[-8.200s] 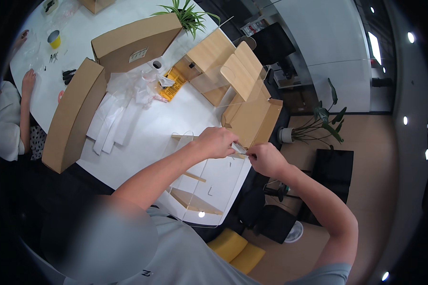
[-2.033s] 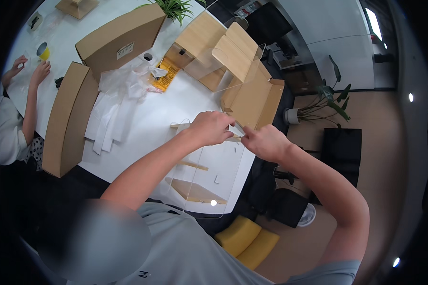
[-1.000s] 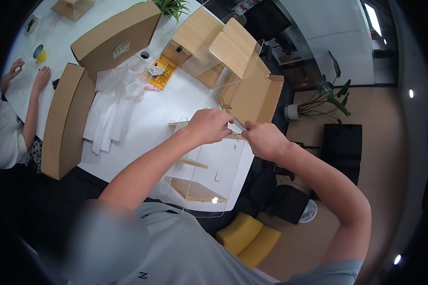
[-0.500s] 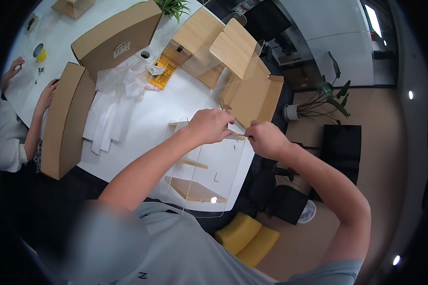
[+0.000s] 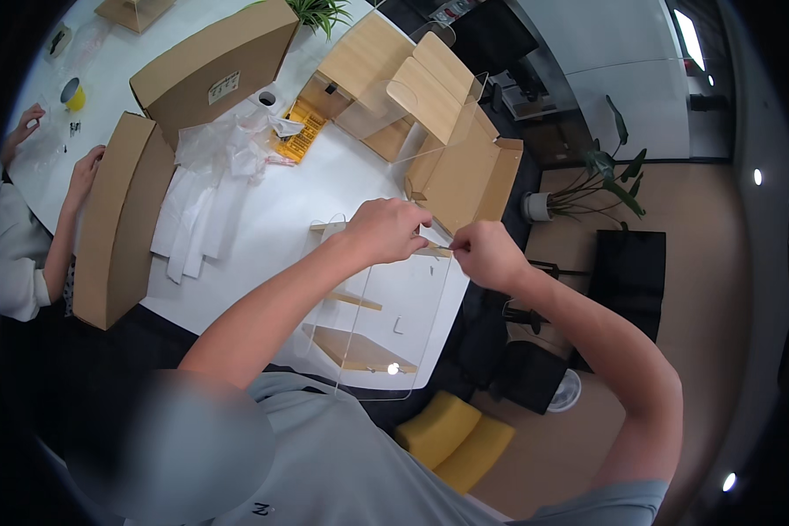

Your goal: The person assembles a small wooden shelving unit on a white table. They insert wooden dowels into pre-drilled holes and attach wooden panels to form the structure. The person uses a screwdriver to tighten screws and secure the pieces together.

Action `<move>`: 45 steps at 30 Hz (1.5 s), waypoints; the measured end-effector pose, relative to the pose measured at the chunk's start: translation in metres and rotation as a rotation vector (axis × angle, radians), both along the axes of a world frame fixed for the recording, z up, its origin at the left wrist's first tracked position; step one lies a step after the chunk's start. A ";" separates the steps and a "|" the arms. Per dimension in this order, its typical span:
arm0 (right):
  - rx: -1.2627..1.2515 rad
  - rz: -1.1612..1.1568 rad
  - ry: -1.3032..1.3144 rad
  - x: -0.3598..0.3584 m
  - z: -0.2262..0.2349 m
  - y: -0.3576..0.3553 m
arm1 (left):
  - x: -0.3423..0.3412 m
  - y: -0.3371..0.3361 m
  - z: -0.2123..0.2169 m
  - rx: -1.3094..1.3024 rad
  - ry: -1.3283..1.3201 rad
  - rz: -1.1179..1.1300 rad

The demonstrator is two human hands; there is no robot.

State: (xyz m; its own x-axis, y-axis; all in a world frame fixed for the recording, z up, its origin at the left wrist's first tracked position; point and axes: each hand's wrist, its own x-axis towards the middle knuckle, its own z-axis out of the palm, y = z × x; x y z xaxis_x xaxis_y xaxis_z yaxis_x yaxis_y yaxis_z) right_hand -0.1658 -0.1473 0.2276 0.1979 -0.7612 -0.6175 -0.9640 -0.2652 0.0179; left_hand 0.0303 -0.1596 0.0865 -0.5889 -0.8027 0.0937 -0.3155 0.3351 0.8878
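Observation:
My left hand (image 5: pixel 386 230) is closed in a pinch at the far edge of a clear plastic panel (image 5: pixel 381 298). What its fingertips grip is too small to make out. Beside it, my right hand (image 5: pixel 488 254) pinches a thin dark rod (image 5: pixel 440 246) that points toward the left fingertips. The rod lies just over a narrow wooden edge. Pale wooden pieces show at and through the panel: a strip (image 5: pixel 355 301) and a wider board (image 5: pixel 364 352) near me. A small L-shaped metal key (image 5: pixel 399 325) also shows through the panel.
An open cardboard box (image 5: pixel 473 175) and a wood-and-clear-plastic cabinet (image 5: pixel 373 61) stand beyond my hands. Plastic wrapping (image 5: pixel 228 158), a yellow packet (image 5: pixel 300 133) and brown cartons (image 5: pixel 118 219) lie to the left. Another person's hand (image 5: pixel 86 171) is beside a carton. A yellow seat (image 5: pixel 456 438) stands below the table.
Both hands keep almost the same place and grip. My right hand has shifted and turned very slightly.

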 end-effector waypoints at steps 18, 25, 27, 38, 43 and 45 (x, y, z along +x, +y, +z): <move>0.147 -0.613 -0.155 0.002 0.002 -0.011 | -0.001 -0.001 0.000 0.001 -0.002 -0.013; 0.070 0.779 0.279 0.025 0.024 -0.004 | 0.002 -0.003 0.000 -0.021 -0.017 -0.014; -0.009 0.474 0.150 0.013 0.011 0.002 | -0.001 -0.002 0.001 0.003 -0.019 -0.007; -0.019 0.690 0.209 0.021 0.018 0.002 | 0.002 -0.002 0.004 0.040 -0.021 -0.019; -0.041 0.104 -0.061 0.006 0.000 0.000 | -0.002 -0.002 -0.001 0.020 0.000 0.001; 0.150 -0.851 -0.121 0.010 0.003 -0.015 | -0.001 -0.002 0.000 0.036 -0.008 -0.005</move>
State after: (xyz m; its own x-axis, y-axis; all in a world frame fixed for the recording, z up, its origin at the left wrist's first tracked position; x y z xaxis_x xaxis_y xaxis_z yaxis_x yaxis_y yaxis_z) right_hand -0.1557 -0.1627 0.2305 -0.3299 -0.5928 -0.7347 -0.8289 0.5543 -0.0750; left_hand 0.0291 -0.1612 0.0861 -0.5935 -0.8026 0.0601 -0.3210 0.3045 0.8968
